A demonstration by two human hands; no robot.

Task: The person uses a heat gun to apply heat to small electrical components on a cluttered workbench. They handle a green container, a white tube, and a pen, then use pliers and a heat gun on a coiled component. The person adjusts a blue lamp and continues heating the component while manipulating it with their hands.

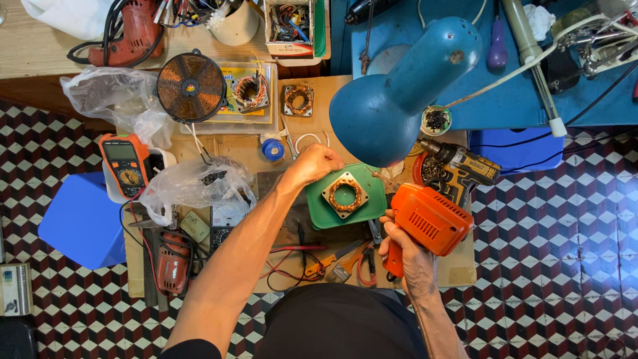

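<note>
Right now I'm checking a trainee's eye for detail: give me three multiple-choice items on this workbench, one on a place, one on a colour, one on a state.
1. Where does the motor coil lie?
A. on the green tray
B. on the floor
C. inside the plastic bag

2. What colour is the drill in the right hand?
A. yellow
B. orange
C. white

3. How is the left hand?
A. flat and open
B. closed, at the tray's top edge
C. holding the meter

Answers: 1 A, the coil sits inside the tray's rim. 2 B, its body is bright orange. 3 B, the fingers are curled by the tray.
</note>
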